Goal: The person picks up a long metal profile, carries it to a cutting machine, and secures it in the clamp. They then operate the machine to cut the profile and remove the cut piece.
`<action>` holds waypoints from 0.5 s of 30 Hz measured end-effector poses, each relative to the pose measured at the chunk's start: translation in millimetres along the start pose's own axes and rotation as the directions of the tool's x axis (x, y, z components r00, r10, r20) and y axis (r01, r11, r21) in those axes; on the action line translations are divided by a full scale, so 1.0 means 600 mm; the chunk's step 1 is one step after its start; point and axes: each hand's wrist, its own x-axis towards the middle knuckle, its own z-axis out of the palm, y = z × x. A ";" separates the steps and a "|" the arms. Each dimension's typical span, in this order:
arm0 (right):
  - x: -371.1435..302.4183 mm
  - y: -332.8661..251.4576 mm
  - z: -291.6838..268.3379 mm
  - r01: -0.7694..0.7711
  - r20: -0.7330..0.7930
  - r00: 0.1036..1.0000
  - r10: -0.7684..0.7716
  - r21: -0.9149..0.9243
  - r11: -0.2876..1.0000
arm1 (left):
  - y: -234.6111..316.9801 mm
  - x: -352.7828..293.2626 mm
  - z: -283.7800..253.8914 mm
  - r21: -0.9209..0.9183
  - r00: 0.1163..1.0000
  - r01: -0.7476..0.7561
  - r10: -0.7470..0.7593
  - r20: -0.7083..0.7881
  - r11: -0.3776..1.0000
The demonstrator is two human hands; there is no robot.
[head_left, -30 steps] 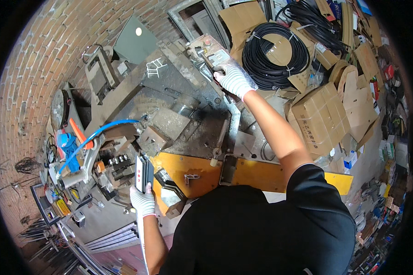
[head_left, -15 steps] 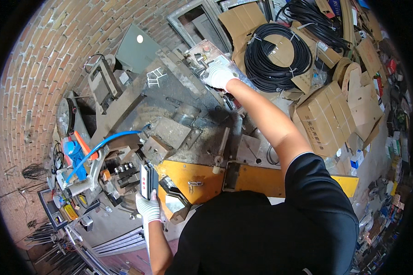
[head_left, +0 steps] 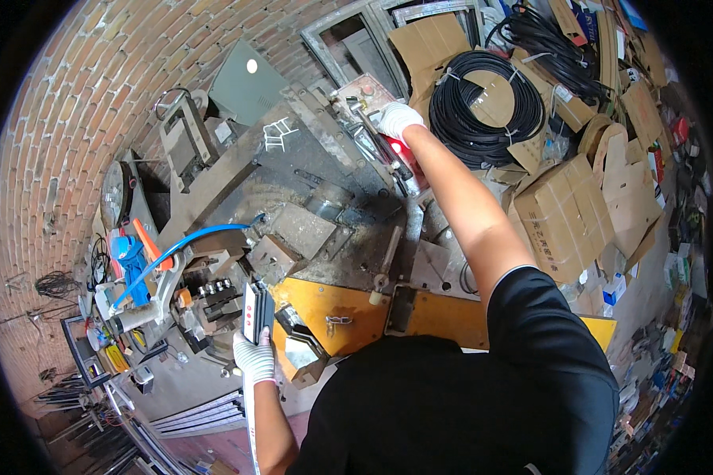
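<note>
My left hand, in a striped white glove, is closed around a long white-and-dark frame profile with red dots near its upper end. The profile rests by the yellow machine's left side, and a pale strip of it runs down past my wrist. Stretched far forward, my right hand, also gloved, is over a cluttered tray beyond the machine bed. Metal rods and small tools lie beside it. Its fingers are partly hidden, and I cannot tell what they hold. Something red shows under that wrist.
Between my hands stands a dusty machine with a dark metal bed and yellow panels. A blue hose arcs at left. Coiled black cable and a cardboard box sit at right; a brick wall rises at far left.
My right hand has shifted slightly right and up over the tray, uncovering metal rods and something red beneath it. My left hand still grips the profile in about the same place.
</note>
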 end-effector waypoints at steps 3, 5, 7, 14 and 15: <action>0.018 0.016 0.004 -0.019 0.206 0.978 -0.022 0.198 0.980 | -0.006 0.002 0.003 -0.028 0.999 -0.025 0.024 -0.021 0.999; 0.020 0.017 -0.002 -0.106 0.281 0.958 -0.054 0.523 0.846 | -0.008 0.002 0.004 -0.013 0.999 -0.046 0.046 -0.027 0.999; 0.017 0.010 -0.011 0.004 0.252 0.962 -0.104 0.369 0.929 | -0.008 0.000 0.003 0.005 1.000 -0.016 0.016 -0.018 1.000; 0.016 -0.037 -0.024 0.077 0.179 0.980 -0.090 0.079 0.994 | 0.000 0.003 -0.008 0.065 0.997 -0.070 0.072 -0.029 0.995; 0.015 -0.041 -0.024 0.074 0.145 0.986 -0.078 0.031 0.997 | 0.001 0.003 -0.010 0.104 0.999 -0.041 0.043 -0.012 0.994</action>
